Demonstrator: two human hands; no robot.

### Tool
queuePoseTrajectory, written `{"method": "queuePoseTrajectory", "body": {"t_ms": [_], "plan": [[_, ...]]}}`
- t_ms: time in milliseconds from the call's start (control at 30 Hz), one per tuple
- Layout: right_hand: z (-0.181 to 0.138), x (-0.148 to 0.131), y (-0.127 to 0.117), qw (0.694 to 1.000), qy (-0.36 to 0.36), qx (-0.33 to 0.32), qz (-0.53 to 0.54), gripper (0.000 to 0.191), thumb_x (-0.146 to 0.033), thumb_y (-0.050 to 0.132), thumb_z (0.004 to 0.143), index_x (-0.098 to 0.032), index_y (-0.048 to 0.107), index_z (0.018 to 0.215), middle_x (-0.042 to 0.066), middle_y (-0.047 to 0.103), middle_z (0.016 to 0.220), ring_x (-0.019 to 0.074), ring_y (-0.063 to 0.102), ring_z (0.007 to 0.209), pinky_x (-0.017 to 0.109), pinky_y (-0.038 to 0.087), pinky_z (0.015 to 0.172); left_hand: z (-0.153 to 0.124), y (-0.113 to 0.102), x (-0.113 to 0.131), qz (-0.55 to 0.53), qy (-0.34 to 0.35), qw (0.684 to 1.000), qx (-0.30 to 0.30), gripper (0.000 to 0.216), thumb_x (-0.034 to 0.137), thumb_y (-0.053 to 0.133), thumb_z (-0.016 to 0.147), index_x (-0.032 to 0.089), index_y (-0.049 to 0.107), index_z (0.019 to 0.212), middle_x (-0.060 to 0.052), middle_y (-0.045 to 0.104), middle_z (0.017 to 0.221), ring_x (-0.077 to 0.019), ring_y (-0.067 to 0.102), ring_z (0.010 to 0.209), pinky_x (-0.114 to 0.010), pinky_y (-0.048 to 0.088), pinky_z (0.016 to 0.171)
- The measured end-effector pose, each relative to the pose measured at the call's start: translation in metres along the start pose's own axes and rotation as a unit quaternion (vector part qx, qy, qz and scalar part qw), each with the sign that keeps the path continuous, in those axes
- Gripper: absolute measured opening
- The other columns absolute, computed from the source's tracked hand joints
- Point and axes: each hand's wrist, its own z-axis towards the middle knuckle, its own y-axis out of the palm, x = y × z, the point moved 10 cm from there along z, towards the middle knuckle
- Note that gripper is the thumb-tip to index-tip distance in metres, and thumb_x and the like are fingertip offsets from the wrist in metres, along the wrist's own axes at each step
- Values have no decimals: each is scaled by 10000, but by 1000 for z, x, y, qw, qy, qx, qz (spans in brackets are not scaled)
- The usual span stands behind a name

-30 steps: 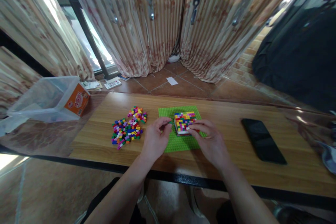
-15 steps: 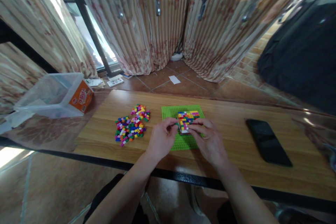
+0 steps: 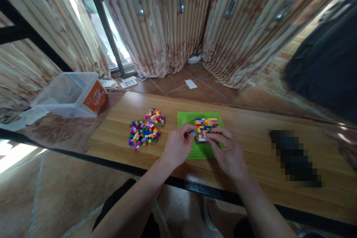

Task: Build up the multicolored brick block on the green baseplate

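A block of multicoloured toy bricks (image 3: 206, 124) stands on a bright green baseplate (image 3: 185, 118). At the block's left side, my left hand (image 3: 180, 147) is closed in a pinch, with what looks like a small dark green toy brick at its fingertips. My right hand (image 3: 227, 150) grips the block's front right part, thumb and fingers near a white brick on the front edge. Its fingers cover part of the block's right side. Loose toy bricks (image 3: 143, 134) lie in a heap to the left of the baseplate.
The wooden table (image 3: 111, 134) carries a dark pixelated shape (image 3: 297, 158) at the right. Beyond its left end stands a clear plastic bin (image 3: 67, 93) with an orange label. Papers (image 3: 128, 83) lie on the floor near the curtains (image 3: 167, 37).
The whole view has shifted, so the table and hands appear farther right. Both hands keep almost the same hold at the brick block. The phone on the right now shows as a pixelated shape.
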Motion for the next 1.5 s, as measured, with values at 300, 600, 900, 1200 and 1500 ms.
{"method": "queuePoseTrajectory", "body": {"t_ms": [300, 600, 900, 1200, 1500], "plan": [[-1, -6, -1, 999, -34, -1, 5, 165, -264, 607, 914, -282, 765, 958, 56, 682, 1011, 213, 600, 942, 389, 506, 811, -1, 5, 0, 28, -1, 1000, -8, 179, 117, 553, 858, 175, 682, 968, -19, 736, 839, -142, 664, 710, -276, 528, 701], [-2, -10, 5, 999, -39, -16, 8, 162, -252, 596, 920, -275, 745, 979, 56, 670, 1035, 215, 592, 975, 399, 506, 834, 2, 9, -10, 9, -11, 1000, -8, 158, 107, 555, 855, 173, 673, 938, -26, 726, 833, -147, 678, 709, -286, 552, 713], [2, 5, -2, 996, 57, 10, 73, 201, -306, 590, 926, -266, 727, 1067, 70, 691, 1090, 221, 630, 1015, 425, 510, 908, 4, 2, -9, -43, 18, 999, 22, 125, 136, 579, 860, 177, 646, 957, -47, 725, 891, -172, 706, 816, -314, 575, 770], [5, -10, -6, 990, 69, -26, 123, 247, -344, 569, 940, -266, 693, 1140, 68, 704, 1126, 214, 637, 1083, 416, 510, 951, 3, 24, 4, -253, -20, 966, -58, 76, 180, 626, 839, 160, 654, 907, -28, 728, 844, -122, 681, 667, -262, 571, 682], [4, -10, -6, 985, 94, -6, 144, 189, -365, 589, 923, -285, 747, 990, 50, 727, 1036, 214, 663, 996, 412, 533, 903, -2, 29, 12, -184, 6, 981, -60, 53, 163, 553, 888, 170, 581, 933, -5, 701, 791, -115, 687, 686, -244, 561, 689]]}}
